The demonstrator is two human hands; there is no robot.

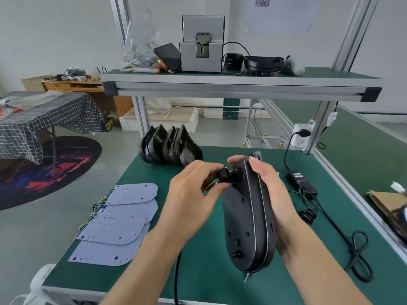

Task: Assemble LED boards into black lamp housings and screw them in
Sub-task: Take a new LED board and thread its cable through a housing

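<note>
A black lamp housing (244, 214) is held on edge above the green table, its back side with small holes and knobs turned to the left. My right hand (271, 190) grips it along its right rim. My left hand (193, 190) pinches a black round nut or cap (225, 173) on a fitting near the housing's top, with thin yellow wires showing under the fingers. Several pale LED boards (119, 219) with wire tails lie overlapped at the table's left. A row of black housings (169, 146) stands at the far left edge.
The green table (204, 280) carries a black power adapter (301, 180) and coiled cable (359, 258) on the right. An upper shelf (240, 81) holds a grey screw feeder (201, 44), a bag of screws (141, 55) and black parts. A cardboard piece (387, 203) lies far right.
</note>
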